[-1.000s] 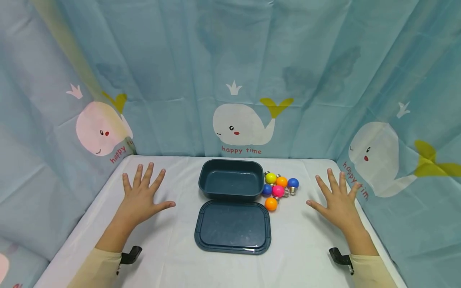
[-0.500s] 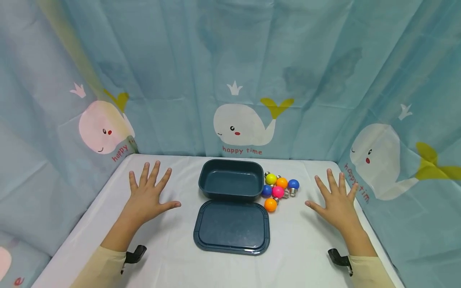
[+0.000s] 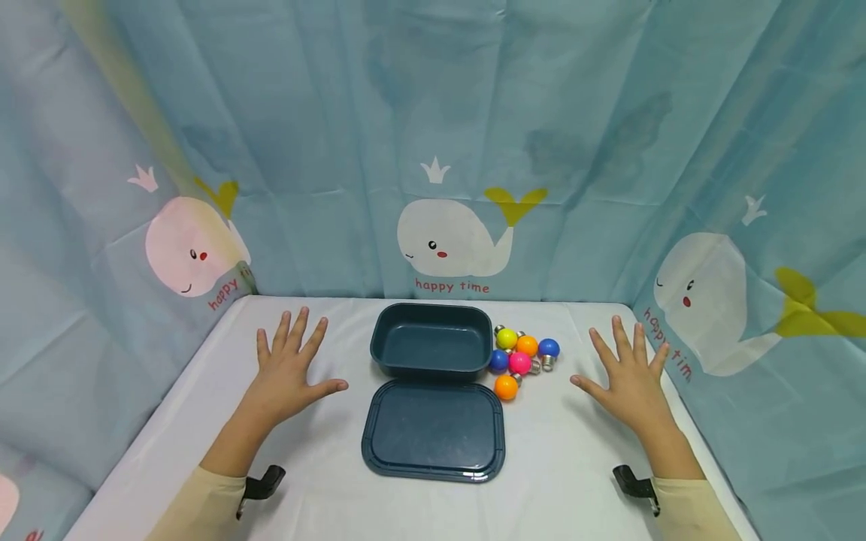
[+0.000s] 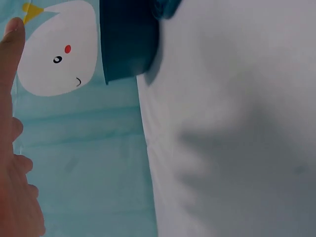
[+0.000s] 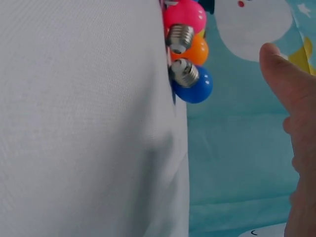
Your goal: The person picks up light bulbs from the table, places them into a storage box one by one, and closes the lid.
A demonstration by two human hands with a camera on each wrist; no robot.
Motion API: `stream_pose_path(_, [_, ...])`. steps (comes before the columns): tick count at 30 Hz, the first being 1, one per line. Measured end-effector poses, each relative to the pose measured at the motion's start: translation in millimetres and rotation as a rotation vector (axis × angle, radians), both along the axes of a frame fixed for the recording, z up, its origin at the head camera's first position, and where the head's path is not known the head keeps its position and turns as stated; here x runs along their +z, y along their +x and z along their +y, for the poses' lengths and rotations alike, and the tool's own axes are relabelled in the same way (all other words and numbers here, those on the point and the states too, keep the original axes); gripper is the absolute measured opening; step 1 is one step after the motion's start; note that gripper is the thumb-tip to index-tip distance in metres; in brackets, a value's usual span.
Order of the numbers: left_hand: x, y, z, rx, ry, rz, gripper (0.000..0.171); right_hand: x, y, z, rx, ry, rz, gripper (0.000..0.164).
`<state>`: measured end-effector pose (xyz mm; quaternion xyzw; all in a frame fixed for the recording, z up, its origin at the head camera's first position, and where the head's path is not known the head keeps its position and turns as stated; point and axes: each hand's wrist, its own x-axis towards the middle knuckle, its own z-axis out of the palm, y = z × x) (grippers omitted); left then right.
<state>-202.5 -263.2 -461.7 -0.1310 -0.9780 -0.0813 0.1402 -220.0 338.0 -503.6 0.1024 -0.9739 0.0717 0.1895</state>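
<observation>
My left hand (image 3: 283, 379) hovers over the table's left side with its fingers spread, holding nothing. On the other side my right hand (image 3: 631, 385) is spread the same way, also holding nothing. Between them stands a dark teal rectangular box (image 3: 431, 373) without a cover, its inside bare. Its flat lid (image 3: 433, 432) lies in front of it. Round coloured light bulbs with metal screw bases lie in a cluster right of the box: a yellow bulb (image 3: 506, 339), a pink bulb (image 3: 519, 363), two orange and two blue ones. The blue bulb (image 5: 195, 86) shows clearly in the right wrist view.
A white cloth (image 3: 325, 496) covers the table. Light blue curtains (image 3: 325, 150) printed with whales rise behind it and along both sides. A black wrist mount (image 3: 265, 483) juts inward from the left sleeve, and another mount (image 3: 633, 482) from the right sleeve.
My left hand has drifted a little to the right, toward the box. The right hand has barely moved. Box, lid and bulbs lie as before, and the head view has shifted slightly.
</observation>
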Motion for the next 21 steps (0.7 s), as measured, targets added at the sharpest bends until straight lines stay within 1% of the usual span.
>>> stream_pose_path(4, [-6.6, -1.1, 7.4, -0.031, 0.136, -0.048, 0.120, 0.0, 1.0, -3.4, 0.000, -0.047, -0.013, 0.103])
stream_pose_path(8, [-14.0, -5.0, 14.9, -0.064, 0.263, -0.087, 0.117, 1.6, 1.4, -8.5, 0.005, -0.095, -0.025, 0.103])
stream_pose_path(11, [-19.5, -7.9, 19.2, -0.075, 0.347, -0.112, 0.115, 2.9, 0.9, -12.1, 0.010, -0.125, -0.031, 0.102])
stream_pose_path(14, [-22.4, -10.1, 23.2, -0.076, 0.416, -0.143, 0.115, 4.0, 0.2, -15.4, 0.021, -0.156, -0.038, 0.102])
stream_pose_path(21, [-24.8, -18.9, 34.4, -0.069, 0.535, -0.212, 0.117, 7.2, -5.9, -21.1, 0.036, -0.204, -0.056, 0.098])
